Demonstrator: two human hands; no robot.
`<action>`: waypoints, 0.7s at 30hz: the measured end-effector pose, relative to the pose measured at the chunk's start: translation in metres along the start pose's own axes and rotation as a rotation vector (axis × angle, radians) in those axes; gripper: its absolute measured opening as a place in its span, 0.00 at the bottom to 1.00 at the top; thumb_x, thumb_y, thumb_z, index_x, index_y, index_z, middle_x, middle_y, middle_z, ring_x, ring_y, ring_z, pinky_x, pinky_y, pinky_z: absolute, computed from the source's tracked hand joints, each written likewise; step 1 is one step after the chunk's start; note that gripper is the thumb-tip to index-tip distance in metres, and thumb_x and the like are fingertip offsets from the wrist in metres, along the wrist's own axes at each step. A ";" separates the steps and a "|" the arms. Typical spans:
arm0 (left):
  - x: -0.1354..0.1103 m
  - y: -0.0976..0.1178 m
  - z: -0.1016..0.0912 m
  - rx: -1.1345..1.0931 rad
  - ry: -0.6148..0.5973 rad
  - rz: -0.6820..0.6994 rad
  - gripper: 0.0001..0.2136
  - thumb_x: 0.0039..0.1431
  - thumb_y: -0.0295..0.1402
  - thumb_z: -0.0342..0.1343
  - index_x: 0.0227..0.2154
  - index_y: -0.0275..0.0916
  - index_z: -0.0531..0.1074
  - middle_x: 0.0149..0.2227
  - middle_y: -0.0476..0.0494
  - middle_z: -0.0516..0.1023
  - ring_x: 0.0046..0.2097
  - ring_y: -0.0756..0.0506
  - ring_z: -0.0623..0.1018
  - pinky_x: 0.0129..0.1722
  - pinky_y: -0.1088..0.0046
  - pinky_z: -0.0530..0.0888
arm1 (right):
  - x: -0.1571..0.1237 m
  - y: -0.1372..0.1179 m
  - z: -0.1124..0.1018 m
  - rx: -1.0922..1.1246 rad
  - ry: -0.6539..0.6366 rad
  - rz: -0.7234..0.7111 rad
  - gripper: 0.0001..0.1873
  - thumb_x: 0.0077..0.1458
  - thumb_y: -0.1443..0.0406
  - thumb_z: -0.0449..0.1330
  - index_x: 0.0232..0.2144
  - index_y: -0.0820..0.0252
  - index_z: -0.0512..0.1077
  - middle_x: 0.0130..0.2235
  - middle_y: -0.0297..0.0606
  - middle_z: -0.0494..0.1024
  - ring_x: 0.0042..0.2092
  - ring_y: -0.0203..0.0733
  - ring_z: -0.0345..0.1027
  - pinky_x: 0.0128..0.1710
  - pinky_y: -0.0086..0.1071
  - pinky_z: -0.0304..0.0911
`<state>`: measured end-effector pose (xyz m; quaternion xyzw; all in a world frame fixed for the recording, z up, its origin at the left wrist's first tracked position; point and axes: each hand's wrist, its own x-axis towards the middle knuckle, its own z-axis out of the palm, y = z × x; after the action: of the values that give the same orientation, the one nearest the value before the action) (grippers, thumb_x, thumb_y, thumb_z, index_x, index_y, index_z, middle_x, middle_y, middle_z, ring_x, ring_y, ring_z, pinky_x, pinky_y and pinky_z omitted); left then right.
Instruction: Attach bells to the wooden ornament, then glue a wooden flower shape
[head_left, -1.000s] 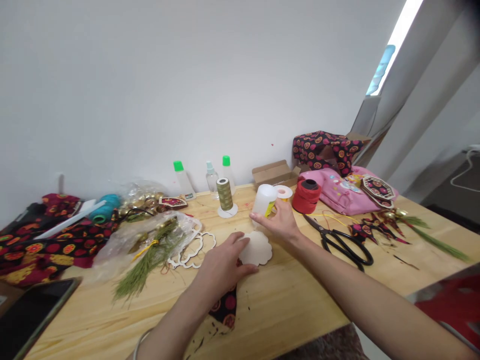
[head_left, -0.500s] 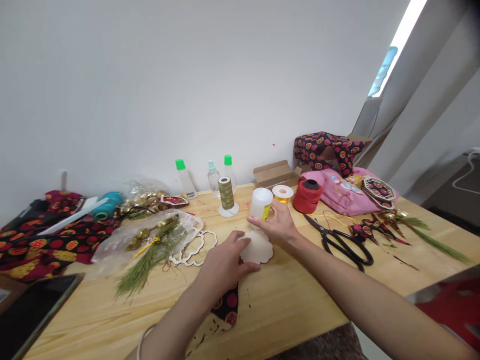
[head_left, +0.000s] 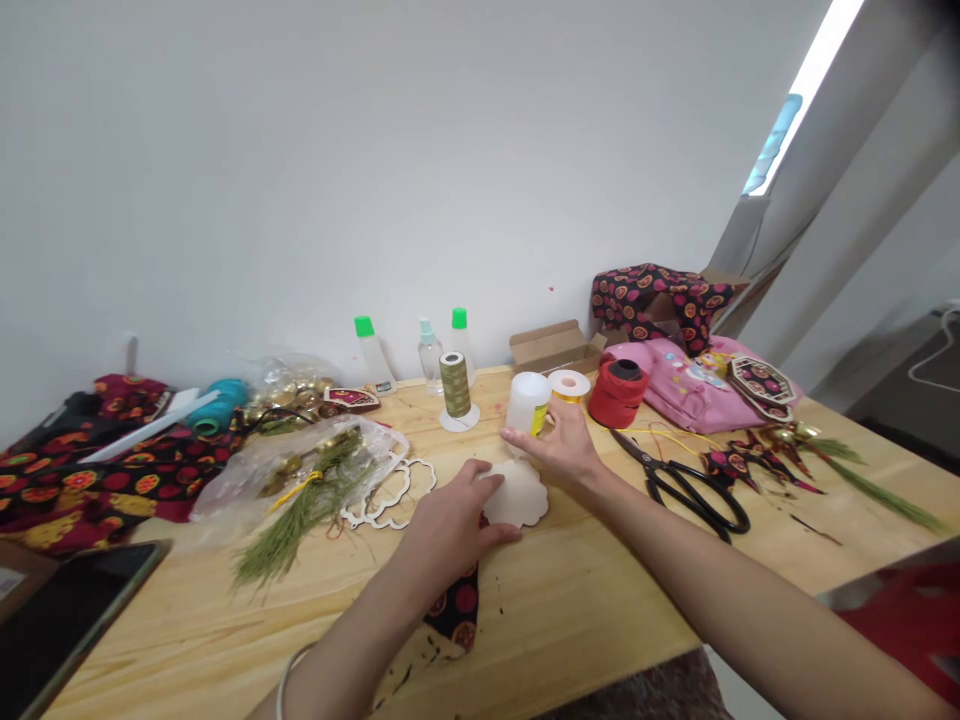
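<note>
My right hand [head_left: 561,448] is wrapped round a white plastic glue bottle [head_left: 526,402] with a yellow label, held bottom up over a white scalloped cut-out [head_left: 517,492]. My left hand [head_left: 446,525] rests with fingers curled on the left edge of that cut-out, holding it against the wooden table [head_left: 585,610]. A strip of black fabric with red and orange circles [head_left: 456,612] lies under the left hand. Both forearms reach in from the bottom edge.
Black scissors [head_left: 694,485] lie right of my right hand. Behind stand a red spool [head_left: 616,392], an orange ribbon roll [head_left: 568,385], an olive thread cone [head_left: 454,386] and green-capped bottles [head_left: 370,352]. A plastic bag with green tassels [head_left: 304,480], white scalloped frames [head_left: 394,492], patterned cloth [head_left: 90,470] and a phone [head_left: 67,620] are left.
The bottle in my right hand has shifted slightly, down toward the cut-out and back up. My left hand has stayed on the cut-out. The view drifted a little.
</note>
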<state>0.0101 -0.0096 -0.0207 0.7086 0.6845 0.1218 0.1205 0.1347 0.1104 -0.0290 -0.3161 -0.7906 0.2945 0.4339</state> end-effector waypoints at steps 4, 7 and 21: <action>0.000 -0.001 0.001 0.009 0.003 -0.001 0.20 0.46 0.45 0.52 0.43 0.46 0.63 0.50 0.49 0.62 0.35 0.47 0.73 0.32 0.72 0.68 | 0.000 0.002 0.002 -0.026 0.008 -0.038 0.16 0.41 0.53 0.58 0.25 0.61 0.66 0.26 0.37 0.71 0.29 0.40 0.64 0.29 0.32 0.59; -0.001 -0.001 0.001 0.011 0.000 -0.006 0.20 0.46 0.45 0.52 0.43 0.47 0.63 0.49 0.49 0.63 0.35 0.47 0.73 0.33 0.72 0.68 | 0.001 0.001 0.002 -0.033 -0.006 -0.045 0.17 0.40 0.53 0.59 0.25 0.61 0.66 0.26 0.37 0.71 0.29 0.40 0.64 0.29 0.32 0.59; 0.000 -0.001 0.001 -0.011 -0.014 -0.034 0.20 0.45 0.44 0.52 0.44 0.48 0.63 0.50 0.49 0.62 0.36 0.47 0.73 0.34 0.72 0.68 | 0.003 0.001 -0.003 0.006 -0.022 -0.038 0.16 0.38 0.55 0.61 0.28 0.61 0.68 0.28 0.37 0.72 0.31 0.41 0.64 0.29 0.32 0.59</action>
<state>0.0098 -0.0097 -0.0218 0.6970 0.6950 0.1184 0.1312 0.1366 0.1137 -0.0266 -0.2966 -0.8004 0.2921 0.4314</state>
